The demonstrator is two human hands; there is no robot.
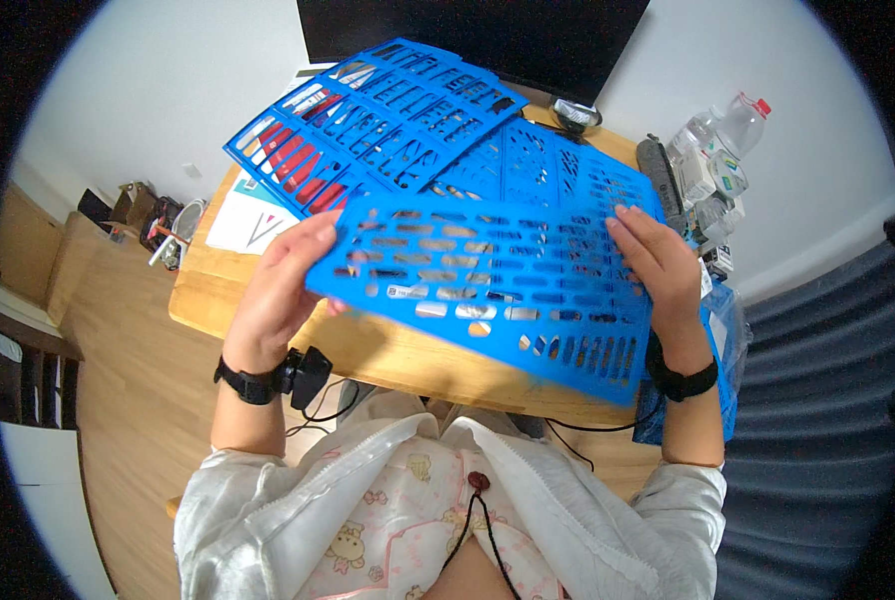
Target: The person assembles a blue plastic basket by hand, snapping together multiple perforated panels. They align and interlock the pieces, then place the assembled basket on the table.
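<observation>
Panel (pixel 503 270), blue and slotted, tilts between your hands, above the near edge of the wooden table (pixel 398 352). Your left hand (pixel 288 265) pinches its left end, thumb on top, fingertips beneath; your right hand (pixel 658 265) grips its right end, fingers on top, thumb hidden. More blue openwork sheets (pixel 393 125) lie beyond both hands.

Your left hand (pixel 290 265) and right hand (pixel 663 268) grip opposite ends of a slotted blue panel (pixel 508 265) over the wooden table (pixel 393 355) (more blue panels (pixel 393 113) lie beyond it, before a black screen (pixel 478 35)).
</observation>
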